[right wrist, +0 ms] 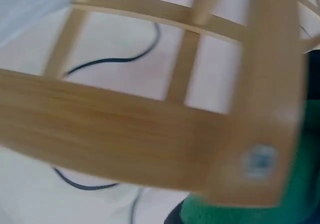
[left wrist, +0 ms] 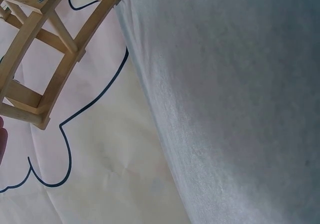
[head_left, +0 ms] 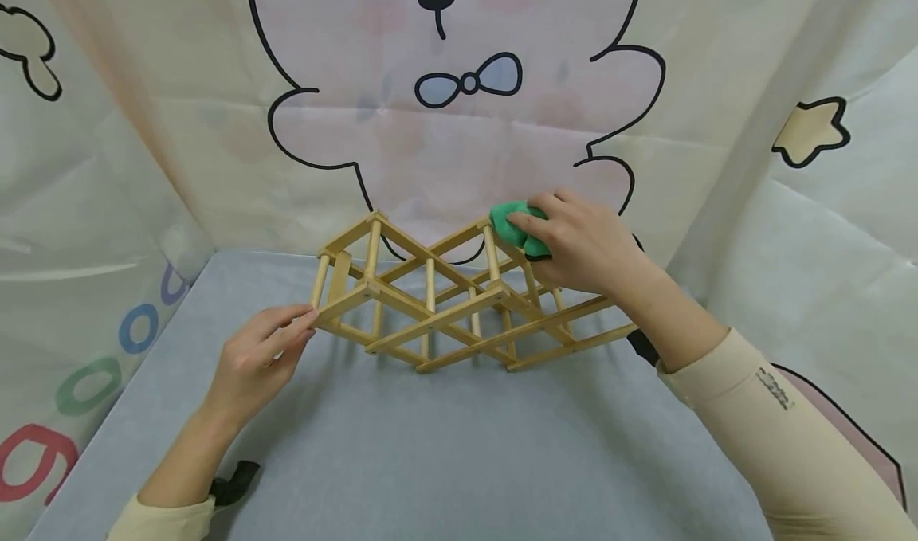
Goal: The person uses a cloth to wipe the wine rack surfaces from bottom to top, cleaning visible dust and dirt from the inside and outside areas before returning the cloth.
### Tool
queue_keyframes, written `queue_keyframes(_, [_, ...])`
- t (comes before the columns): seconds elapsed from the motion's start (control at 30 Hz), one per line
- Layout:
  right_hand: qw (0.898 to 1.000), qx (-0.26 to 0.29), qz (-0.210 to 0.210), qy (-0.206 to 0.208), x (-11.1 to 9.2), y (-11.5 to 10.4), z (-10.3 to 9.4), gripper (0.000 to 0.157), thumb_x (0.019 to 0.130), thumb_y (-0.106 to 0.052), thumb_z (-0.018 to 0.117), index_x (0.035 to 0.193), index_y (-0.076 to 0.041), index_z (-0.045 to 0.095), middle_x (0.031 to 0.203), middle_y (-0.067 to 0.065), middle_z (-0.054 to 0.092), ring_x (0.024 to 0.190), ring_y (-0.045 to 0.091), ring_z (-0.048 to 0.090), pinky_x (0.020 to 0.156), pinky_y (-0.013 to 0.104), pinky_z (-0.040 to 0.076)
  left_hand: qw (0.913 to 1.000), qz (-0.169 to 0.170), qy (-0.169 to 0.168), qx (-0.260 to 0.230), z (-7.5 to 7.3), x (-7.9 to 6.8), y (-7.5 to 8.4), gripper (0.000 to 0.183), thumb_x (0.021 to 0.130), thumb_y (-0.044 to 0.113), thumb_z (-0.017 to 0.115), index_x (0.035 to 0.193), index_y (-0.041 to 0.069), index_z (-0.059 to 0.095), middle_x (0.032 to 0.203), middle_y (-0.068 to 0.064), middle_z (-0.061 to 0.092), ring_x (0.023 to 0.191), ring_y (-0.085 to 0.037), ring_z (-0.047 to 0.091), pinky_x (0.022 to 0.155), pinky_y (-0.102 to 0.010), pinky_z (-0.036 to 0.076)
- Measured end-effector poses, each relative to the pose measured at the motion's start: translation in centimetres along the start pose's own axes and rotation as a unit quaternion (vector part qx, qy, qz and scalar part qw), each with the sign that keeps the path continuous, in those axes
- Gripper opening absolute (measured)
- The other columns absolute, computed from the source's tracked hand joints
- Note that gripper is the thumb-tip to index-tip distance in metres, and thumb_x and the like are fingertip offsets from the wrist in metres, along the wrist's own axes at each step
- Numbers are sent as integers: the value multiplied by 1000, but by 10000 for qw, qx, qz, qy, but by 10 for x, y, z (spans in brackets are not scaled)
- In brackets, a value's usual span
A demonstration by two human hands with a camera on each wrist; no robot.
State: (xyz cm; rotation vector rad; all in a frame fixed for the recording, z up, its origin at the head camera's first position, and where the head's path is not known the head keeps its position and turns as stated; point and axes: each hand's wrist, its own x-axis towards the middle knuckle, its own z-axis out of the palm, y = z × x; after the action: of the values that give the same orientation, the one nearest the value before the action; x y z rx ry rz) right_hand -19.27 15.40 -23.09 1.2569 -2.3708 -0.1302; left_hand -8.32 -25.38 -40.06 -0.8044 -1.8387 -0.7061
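Note:
A folding lattice rack of light wooden slats and dowels (head_left: 367, 288) stands stretched out across the table. At its left end my left hand (head_left: 258, 358) pinches a corner between thumb and fingers. A bunched green cloth (head_left: 511, 218) is gripped in my right hand (head_left: 591, 242), against the upper slats right of the middle. The right wrist view shows a slat (right wrist: 125, 129) up close with a metal screw, and the green cloth (right wrist: 240, 215) behind its end. In the left wrist view, the rack's end (left wrist: 59, 78) appears at upper left, with only a fingertip visible.
A pale blue cloth (head_left: 459, 453) covers the table. Behind it hangs a curtain (head_left: 445, 143) printed with a cartoon animal, and printed sheets close in both sides. Dark straps (head_left: 235, 484) are at the wrists.

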Motion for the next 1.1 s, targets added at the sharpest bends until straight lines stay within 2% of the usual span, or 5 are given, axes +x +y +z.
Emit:
queue_keyframes(0.2, [9992,108,-208,324,28,-17,-18,48,87,-20,81,132,-9,70,122,19,65,98,37,61,71,46,61,9999,-89,-104,-17,-1,-3,1,35,110,27,59,110,-2,79,102,-18,75,83,-33,71,86,-16,54])
queue_keyframes(0.47, [9992,40,-398,-7,70,-48,-26,52,87,-17,72,139,-13,67,129,16,62,108,35,61,79,45,61,9998,-125,-119,-21,-1,-3,1,35,110,27,59,110,-2,79,102,-19,75,84,-34,71,87,-16,53])
queue_keyframes(0.73, [9971,72,-595,-464,98,-71,-1,58,90,-23,71,146,-14,63,132,14,61,110,30,59,78,40,62,9999,-133,-86,-28,-1,-3,2,35,110,27,59,110,-2,78,101,-19,75,83,-34,70,88,-15,53])
queue_keyframes(0.9, [9960,26,-647,-621,101,-75,20,52,93,-23,69,144,-15,65,127,13,64,100,27,61,75,38,62,9999,-133,-90,-16,-1,-2,2,35,110,27,58,109,-2,79,101,-18,75,82,-33,70,87,-16,53])
queue_keyframes(1.1, [9927,-131,-670,-992,100,-76,34,55,94,-28,71,147,-17,62,130,13,62,103,27,61,76,38,62,9999,-123,-79,18,0,-3,1,35,110,27,59,109,-1,79,100,-18,75,82,-33,70,87,-16,53])
